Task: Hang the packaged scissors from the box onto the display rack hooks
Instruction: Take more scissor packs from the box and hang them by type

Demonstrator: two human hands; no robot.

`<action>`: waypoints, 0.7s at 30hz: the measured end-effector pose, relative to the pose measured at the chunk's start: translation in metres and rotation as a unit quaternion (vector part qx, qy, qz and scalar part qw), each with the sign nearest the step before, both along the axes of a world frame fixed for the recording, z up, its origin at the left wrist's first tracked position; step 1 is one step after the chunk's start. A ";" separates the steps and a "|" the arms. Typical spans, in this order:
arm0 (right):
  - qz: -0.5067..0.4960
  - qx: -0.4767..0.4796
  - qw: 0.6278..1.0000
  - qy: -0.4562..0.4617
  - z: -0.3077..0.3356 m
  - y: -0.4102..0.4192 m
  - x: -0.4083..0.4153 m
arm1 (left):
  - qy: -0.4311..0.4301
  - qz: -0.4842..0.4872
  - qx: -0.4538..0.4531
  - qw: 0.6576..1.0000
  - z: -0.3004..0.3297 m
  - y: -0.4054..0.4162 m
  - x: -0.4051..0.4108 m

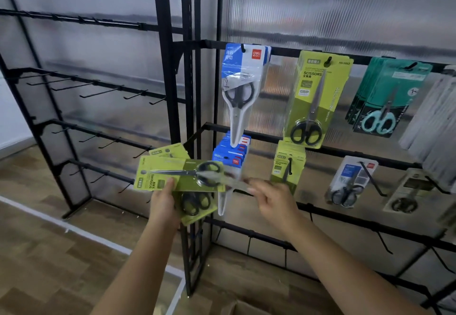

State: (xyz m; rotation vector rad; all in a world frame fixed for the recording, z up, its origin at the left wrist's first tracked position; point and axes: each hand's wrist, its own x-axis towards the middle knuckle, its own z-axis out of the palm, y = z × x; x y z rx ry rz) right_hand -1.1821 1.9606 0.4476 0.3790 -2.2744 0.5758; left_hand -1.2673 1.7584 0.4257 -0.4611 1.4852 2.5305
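Note:
My left hand (pixel 164 206) grips a fanned stack of green packaged scissors (pixel 177 175), the top pack lying sideways. My right hand (pixel 274 199) is just to their right, blurred, its fingertips pinching the right end of the top pack. Straight ahead on the black display rack (pixel 246 45) a green scissors pack (pixel 315 99) hangs on an upper hook. Below it more green packs (pixel 287 166) hang on a lower hook. Only a corner of the cardboard box (pixel 246 309) shows at the bottom edge.
Blue packs (pixel 243 85) hang at upper left, more blue packs (pixel 232 156) below them, teal packs (pixel 387 97) at upper right. A second rack on the left carries several bare hooks (pixel 98 92). Bare hooks (pixel 382 240) also stick out low on the right. The floor is wood.

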 end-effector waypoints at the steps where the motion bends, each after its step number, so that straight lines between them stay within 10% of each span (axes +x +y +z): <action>1: -0.024 -0.031 0.999 0.013 0.000 0.002 0.001 | 0.009 -0.010 -0.027 1.000 -0.003 -0.002 0.001; 5: -0.063 -0.163 0.985 -0.001 0.001 -0.009 -0.009 | 0.066 -0.076 -0.109 0.989 -0.008 0.013 0.018; 12: 0.005 -0.224 0.910 -0.348 -0.029 -0.028 -0.012 | 0.148 -0.180 -0.145 0.962 -0.021 0.046 0.039; 21: -0.053 -0.309 0.889 -0.335 -0.031 0.017 0.003 | 0.152 -0.255 -0.111 0.948 -0.028 0.059 0.046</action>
